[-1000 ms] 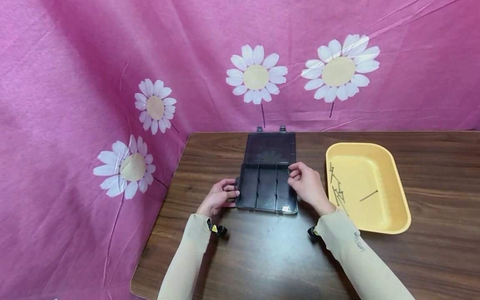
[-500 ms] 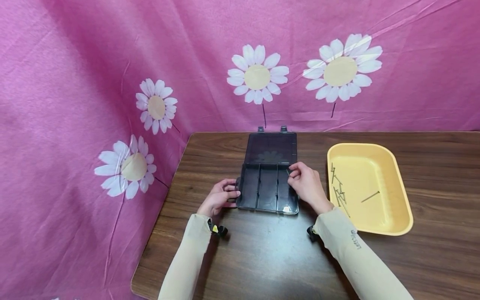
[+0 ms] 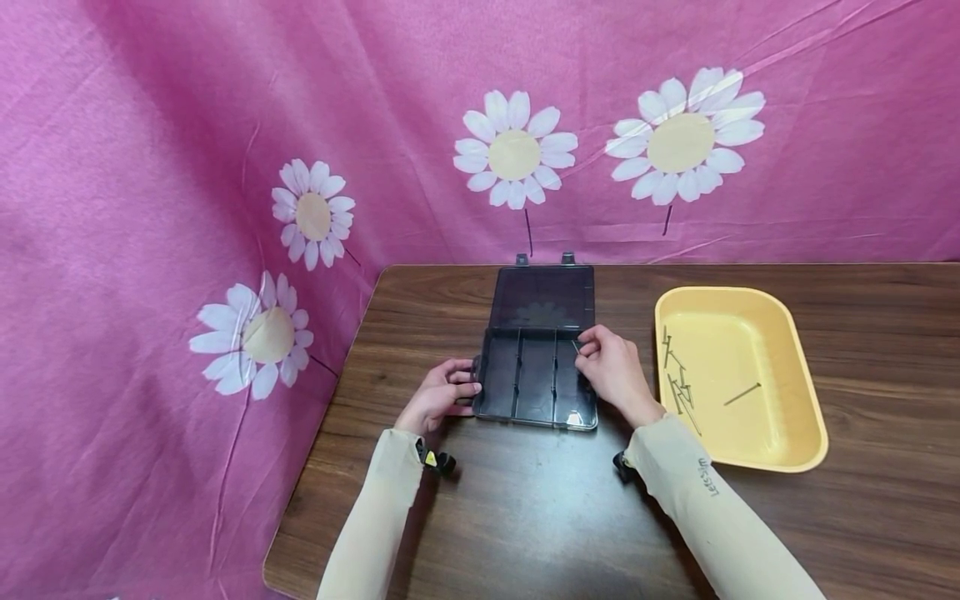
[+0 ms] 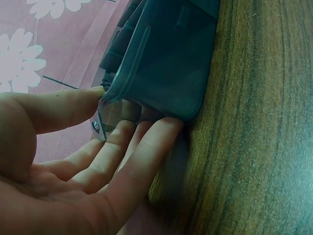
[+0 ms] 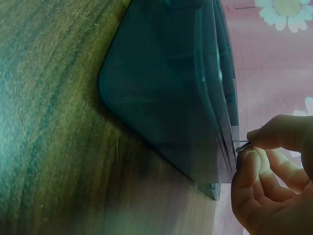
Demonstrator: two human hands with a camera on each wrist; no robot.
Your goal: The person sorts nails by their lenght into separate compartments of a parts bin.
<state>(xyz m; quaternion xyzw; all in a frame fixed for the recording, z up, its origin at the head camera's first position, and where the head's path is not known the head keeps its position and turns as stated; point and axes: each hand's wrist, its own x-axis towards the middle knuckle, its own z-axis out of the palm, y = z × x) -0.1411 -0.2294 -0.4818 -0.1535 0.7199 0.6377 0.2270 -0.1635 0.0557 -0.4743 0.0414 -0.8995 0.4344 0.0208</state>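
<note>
A dark see-through plastic organizer box (image 3: pixel 535 422) lies on the table with its lid (image 3: pixel 542 296) folded back; dividers split it into three long compartments. My left hand (image 3: pixel 437 395) holds its left side, thumb at the rim and fingers against the side wall, as the left wrist view shows. Over the right compartment, my right hand (image 3: pixel 617 373) pinches a thin metal screw (image 3: pixel 576 346) between thumb and index finger. Only a short bit of that screw (image 5: pixel 243 146) shows in the right wrist view; the fingers hide the rest.
A yellow plastic tray (image 3: pixel 804 392) stands to the right of the box. Several screws (image 3: pixel 681 392) lie along its left side, and one screw (image 3: pixel 742 394) lies apart near its middle. A pink daisy-print cloth (image 3: pixel 405 167) hangs behind the table (image 3: pixel 525 517).
The screw in my right hand has tilted from nearly upright to slanting, its far end now pointing up and left. My left hand keeps its hold on the box.
</note>
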